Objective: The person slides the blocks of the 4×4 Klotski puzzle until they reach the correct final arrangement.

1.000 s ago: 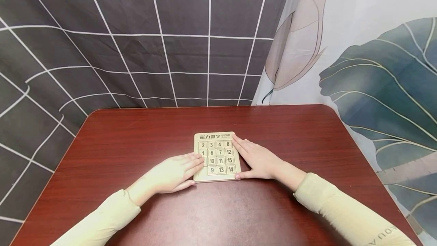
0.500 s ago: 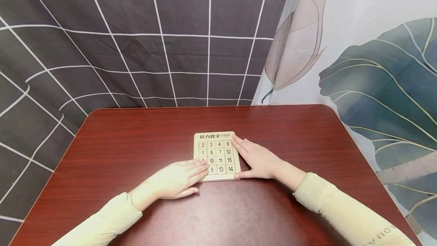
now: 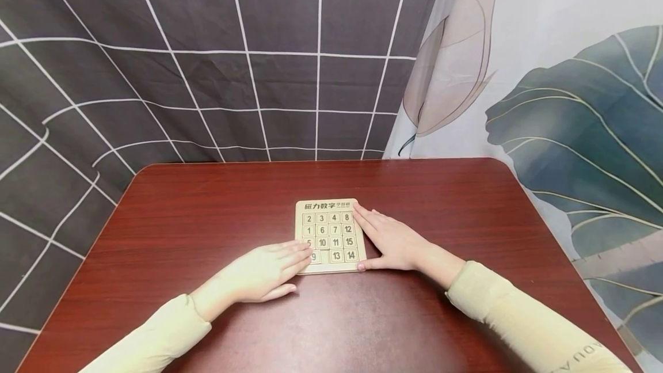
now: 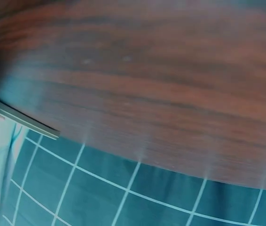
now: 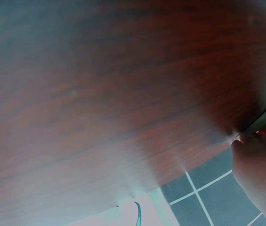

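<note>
A pale number slide puzzle point(image 3: 331, 267) lies flat on the table, with printed characters along its top and rows of numbered tiles. My left hand point(image 3: 264, 271) lies over its lower left with fingers extended, fingertips touching the 9 tile point(image 3: 314, 257) and partly covering the 5 tile. Right of the 9, the bottom row has a gap before the 13 tile point(image 3: 336, 255). My right hand point(image 3: 396, 242) rests along the right edge, fingers near the top corner and thumb at the bottom corner. In the left wrist view, the puzzle's edge point(image 4: 25, 120) shows side-on.
The puzzle is near the middle of a reddish-brown wooden table point(image 3: 207, 200). Behind the table hangs a dark cloth with a white grid point(image 3: 285, 79); a pale curtain with leaf prints point(image 3: 585, 114) hangs to the right.
The 9 tile has slid left into the bottom-left space, so the gap is now in the second column. My left hand moved right, then slightly back left. My right hand stays put.
</note>
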`<action>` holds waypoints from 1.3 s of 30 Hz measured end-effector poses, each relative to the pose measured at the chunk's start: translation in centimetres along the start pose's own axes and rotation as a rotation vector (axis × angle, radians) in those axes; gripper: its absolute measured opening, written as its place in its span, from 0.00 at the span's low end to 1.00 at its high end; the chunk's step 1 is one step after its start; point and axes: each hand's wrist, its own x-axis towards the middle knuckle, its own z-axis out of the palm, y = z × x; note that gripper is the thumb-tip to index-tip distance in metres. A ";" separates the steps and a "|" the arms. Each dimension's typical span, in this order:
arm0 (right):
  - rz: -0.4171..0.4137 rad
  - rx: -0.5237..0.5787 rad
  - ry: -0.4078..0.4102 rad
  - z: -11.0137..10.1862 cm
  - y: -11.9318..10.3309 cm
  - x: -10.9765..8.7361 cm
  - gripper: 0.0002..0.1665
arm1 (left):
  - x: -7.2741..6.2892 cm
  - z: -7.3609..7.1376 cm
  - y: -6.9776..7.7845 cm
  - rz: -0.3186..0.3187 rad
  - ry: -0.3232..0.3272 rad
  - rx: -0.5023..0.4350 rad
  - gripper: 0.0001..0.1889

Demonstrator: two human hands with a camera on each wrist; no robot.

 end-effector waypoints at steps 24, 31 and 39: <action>-0.001 0.000 0.017 0.2 0.1 -0.1 0.69 | 4.0 0.1 0.2 -0.010 -0.075 -0.059 0.34; -0.011 -0.002 0.033 0.1 0.1 -0.1 0.69 | 3.7 0.3 0.3 -0.012 -0.098 -0.046 0.33; -0.001 0.006 0.019 0.0 0.0 -0.1 0.69 | 2.0 0.0 0.0 -0.006 -0.065 -0.027 0.32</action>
